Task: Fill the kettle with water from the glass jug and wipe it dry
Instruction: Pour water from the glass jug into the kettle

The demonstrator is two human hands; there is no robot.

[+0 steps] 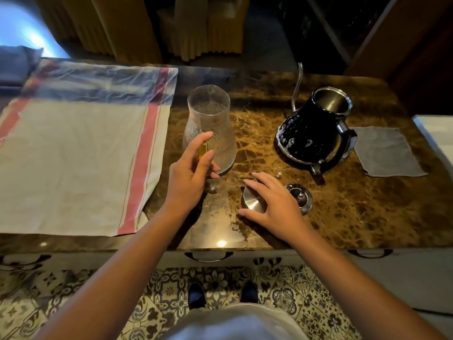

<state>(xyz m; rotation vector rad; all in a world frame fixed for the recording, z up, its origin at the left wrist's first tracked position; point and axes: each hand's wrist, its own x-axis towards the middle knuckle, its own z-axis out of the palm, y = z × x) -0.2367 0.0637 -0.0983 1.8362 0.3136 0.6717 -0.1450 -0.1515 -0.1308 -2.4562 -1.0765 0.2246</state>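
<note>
A polished brown marble table (343,217) is filling the view, veined and glossy enough to be mirroring a lamp near its front edge, with patterned floor tiles showing below. At about twelve o'clock from the hands, the glass jug (210,123) is standing upright — a waisted, dimpled vessel, clear and looking nearly empty, though its water level is hard to read. The left hand (188,177) is wrapping loosely round a yellowish handle on its near side, fingers (208,141) curled but not tightly closed, apparently steadying it or settling it down. At two o'clock the kettle (311,133) is sitting open-mouthed, black and beaded with droplets, its thin gooseneck spout rising behind — likely why the grey cloth (387,153) is lying flat just beside its handle, ready for wiping. The right hand (272,204) is spreading over a brushed steel lid (252,200), fingers splayed and resting on it rather than gripping; a second shiny knobbed lid (300,196) is lying just to its right. At nine o'clock a red-striped linen towel (73,155) is lying spread out.
</note>
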